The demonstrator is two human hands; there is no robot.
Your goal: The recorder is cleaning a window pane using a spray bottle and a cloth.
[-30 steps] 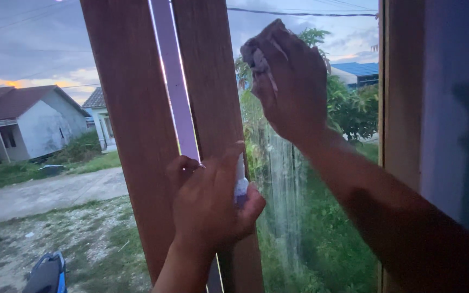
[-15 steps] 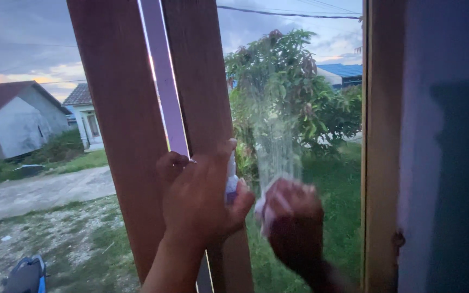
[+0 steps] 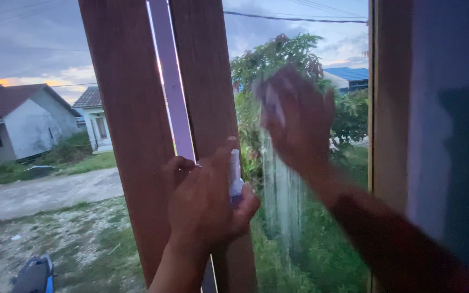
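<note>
My right hand is blurred with motion and presses a small pale cloth flat against the window pane, high up near the brown wooden frame post. Wet streaks run down the glass below it. My left hand rests against the lower part of that post and grips a small white and purple bottle, mostly hidden behind the fingers.
A second brown wooden frame post stands to the left, with a pale strip between the two. A wooden jamb and a bluish wall close off the right. Outside are houses, a tree, grass, a path and a blue vehicle.
My right hand with the cloth went from the top of the pane down to the bottom, and is now back up high. The left hand stayed on the post.
</note>
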